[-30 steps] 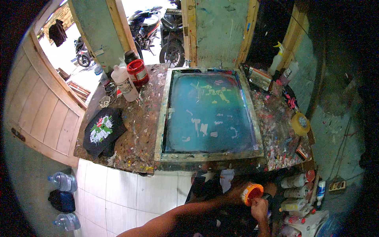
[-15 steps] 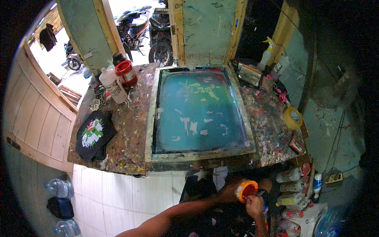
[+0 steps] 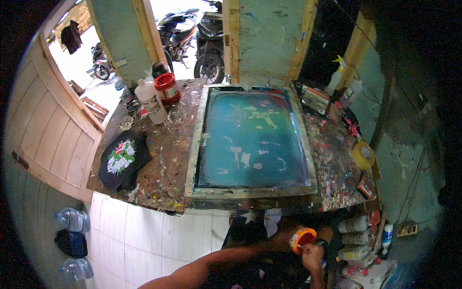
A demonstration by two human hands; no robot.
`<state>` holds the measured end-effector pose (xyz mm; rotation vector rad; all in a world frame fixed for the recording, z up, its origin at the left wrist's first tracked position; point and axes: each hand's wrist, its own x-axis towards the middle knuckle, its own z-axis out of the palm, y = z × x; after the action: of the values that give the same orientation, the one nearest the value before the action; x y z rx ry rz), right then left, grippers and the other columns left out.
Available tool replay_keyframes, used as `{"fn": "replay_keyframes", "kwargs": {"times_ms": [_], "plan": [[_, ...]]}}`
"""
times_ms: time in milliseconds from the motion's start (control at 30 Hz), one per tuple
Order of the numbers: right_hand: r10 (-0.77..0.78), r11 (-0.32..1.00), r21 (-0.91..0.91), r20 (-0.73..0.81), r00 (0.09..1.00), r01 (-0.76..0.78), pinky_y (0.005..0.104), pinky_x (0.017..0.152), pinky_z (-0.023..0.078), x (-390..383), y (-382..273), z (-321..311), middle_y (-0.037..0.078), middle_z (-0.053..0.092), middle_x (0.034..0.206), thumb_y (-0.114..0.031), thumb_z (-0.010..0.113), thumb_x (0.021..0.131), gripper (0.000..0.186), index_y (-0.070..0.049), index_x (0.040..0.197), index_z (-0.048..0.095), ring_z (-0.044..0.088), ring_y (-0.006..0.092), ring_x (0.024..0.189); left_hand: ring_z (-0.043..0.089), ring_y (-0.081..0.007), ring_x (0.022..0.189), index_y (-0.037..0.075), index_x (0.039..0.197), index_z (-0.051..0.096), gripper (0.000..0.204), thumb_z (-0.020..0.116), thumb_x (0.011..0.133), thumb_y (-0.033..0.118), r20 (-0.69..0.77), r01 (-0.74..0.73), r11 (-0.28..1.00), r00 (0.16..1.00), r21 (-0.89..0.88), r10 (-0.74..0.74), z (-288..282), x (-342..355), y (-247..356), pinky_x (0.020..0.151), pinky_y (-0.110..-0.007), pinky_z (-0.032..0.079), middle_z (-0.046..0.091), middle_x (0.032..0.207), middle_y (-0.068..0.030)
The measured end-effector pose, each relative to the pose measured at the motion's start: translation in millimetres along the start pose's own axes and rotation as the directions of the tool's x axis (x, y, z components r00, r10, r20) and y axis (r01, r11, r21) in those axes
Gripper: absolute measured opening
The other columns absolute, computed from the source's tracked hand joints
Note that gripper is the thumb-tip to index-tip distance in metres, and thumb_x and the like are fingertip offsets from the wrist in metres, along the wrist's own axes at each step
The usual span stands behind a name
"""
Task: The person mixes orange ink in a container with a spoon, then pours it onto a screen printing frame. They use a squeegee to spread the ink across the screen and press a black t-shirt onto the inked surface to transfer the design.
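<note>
Low in the view, below the bench's front edge, I hold a small tub point(image 3: 303, 239) with an orange rim and orange-red inside, its mouth tilted toward my right hand. My left hand point(image 3: 285, 238), at the end of the outstretched left arm, supports the tub from its left side; its fingers are mostly hidden. At the lower right of the mouth, my right hand point(image 3: 313, 257) is closed in a fist. A short pale bit shows at its fingers, too small to name. On the bench lies a framed printing screen point(image 3: 250, 139) with blue-green mesh and pale shapes.
On the paint-spattered bench point(image 3: 168, 159) stand a white bottle point(image 3: 151, 102) and a red tub point(image 3: 167, 89); a black printed cloth piece point(image 3: 124, 159) lies at left. Yellow tape point(image 3: 363, 155) sits at the right edge. Several bottles point(image 3: 358, 225) lie beside my right arm.
The whole view has shifted, so the bench appears slightly farther right. My right hand stays by the tub's mouth, with its fist slightly lower and the pale bit now showing.
</note>
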<state>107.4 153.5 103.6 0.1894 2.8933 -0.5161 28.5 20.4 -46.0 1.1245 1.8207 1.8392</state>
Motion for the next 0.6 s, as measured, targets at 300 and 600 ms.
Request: {"fn": "replay_keyframes", "kwargs": {"times_ms": [300, 600], "plan": [[0.073, 0.992, 0.112, -0.098, 0.992, -0.062, 0.0456, 0.068, 0.053, 8, -1, -2, 0.024, 0.068, 0.077, -0.016, 0.064, 0.089, 0.020, 0.000, 0.087, 0.075, 0.068, 0.0406, 0.071, 0.055, -0.0237, 0.127, 0.007, 0.146, 0.042, 0.085, 0.085, 0.078, 0.035, 0.041, 0.029, 0.891, 0.999, -0.452, -0.011, -2, 7, 8, 0.110, -0.036, 0.041, 0.053, 0.143, -0.0103], [-0.044, 0.998, -0.055, -0.148, 0.988, 0.036, 0.0518, 0.068, 0.050, 9, -2, -3, 0.022, 0.067, 0.076, -0.015, 0.060, 0.088, 0.018, -0.002, 0.084, 0.071, 0.066, 0.0435, 0.075, 0.056, -0.0256, 0.123, 0.005, 0.133, 0.053, 0.073, 0.083, 0.067, 0.015, -0.082, 0.019, 0.998, 0.996, -0.058, -0.024, -26, 12, 66, 0.106, -0.037, 0.043, 0.058, 0.132, -0.0118]]}}
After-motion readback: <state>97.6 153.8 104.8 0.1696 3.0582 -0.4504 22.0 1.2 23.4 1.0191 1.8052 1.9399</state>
